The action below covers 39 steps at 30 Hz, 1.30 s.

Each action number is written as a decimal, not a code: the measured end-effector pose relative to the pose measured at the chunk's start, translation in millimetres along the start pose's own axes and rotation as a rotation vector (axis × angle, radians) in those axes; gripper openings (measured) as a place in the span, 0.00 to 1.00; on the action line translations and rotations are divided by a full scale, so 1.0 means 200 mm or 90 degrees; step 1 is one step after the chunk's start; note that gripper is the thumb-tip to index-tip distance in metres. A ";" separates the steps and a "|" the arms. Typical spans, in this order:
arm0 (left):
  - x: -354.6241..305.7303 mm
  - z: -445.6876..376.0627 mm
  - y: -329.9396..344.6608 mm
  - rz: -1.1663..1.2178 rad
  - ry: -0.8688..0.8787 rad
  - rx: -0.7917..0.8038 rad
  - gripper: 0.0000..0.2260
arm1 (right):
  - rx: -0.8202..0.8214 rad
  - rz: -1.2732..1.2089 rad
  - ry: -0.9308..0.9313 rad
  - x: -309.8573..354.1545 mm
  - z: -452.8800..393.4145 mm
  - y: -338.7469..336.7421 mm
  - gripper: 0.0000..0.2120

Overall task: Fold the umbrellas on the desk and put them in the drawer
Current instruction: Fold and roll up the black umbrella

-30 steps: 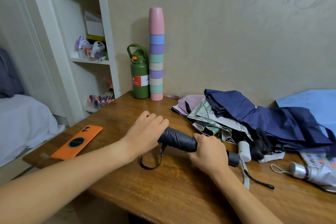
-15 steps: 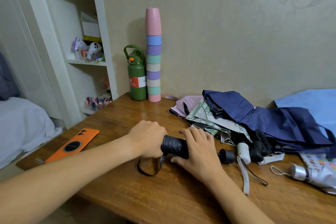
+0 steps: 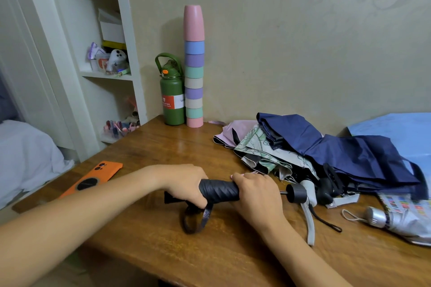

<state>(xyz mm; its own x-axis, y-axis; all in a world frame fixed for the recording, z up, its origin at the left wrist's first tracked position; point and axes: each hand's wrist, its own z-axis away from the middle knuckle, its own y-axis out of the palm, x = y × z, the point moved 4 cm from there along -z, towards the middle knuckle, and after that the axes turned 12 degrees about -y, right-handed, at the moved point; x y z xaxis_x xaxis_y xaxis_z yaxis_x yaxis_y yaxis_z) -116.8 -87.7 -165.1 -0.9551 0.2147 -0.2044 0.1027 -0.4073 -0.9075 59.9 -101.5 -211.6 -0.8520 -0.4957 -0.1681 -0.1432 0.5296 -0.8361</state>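
Lying near tabletop's left edge: orange phone (image 3: 93,178) | standing upright against wall: green bottle (image 3: 172,97), touching stacked pastel cups (image 3: 194,70) | standing behind: white shelf (image 3: 102,49)

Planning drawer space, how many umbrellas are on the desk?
5: black umbrella in both hands; pink, floral, navy piled right; silver far right. Others may be hidden.

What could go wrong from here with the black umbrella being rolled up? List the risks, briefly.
1. The strap loop dangles loose under the black umbrella gripped by the left hand and right hand; the roll may spring open if it isn't fastened.
2. Its handle lies close to the pile of unfolded umbrellas; lifting could snag their cords.
3. The stacked cups stand tall and narrow; a swinging umbrella might topple them.
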 end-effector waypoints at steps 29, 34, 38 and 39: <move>-0.04 -0.01 0.02 -0.137 -0.034 -0.167 0.14 | 0.031 -0.022 0.029 -0.04 -0.03 0.07 0.09; -0.08 -0.03 0.04 -0.294 -0.036 -0.434 0.15 | 0.064 -0.096 0.085 -0.05 -0.05 0.00 0.08; -0.07 -0.04 0.08 -0.305 -0.045 -0.428 0.13 | 0.064 -0.097 0.071 -0.06 -0.03 0.00 0.09; -0.07 -0.04 0.09 -0.301 -0.045 -0.414 0.13 | 0.056 -0.094 0.061 -0.07 -0.03 0.02 0.10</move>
<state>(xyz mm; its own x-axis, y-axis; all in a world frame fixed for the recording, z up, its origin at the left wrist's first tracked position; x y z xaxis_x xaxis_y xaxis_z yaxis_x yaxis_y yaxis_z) -99.1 -90.8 -182.4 -0.9507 0.1702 0.2591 -0.1966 0.3150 -0.9285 67.8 -89.6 -209.7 -0.8698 -0.4934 0.0075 -0.2297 0.3913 -0.8911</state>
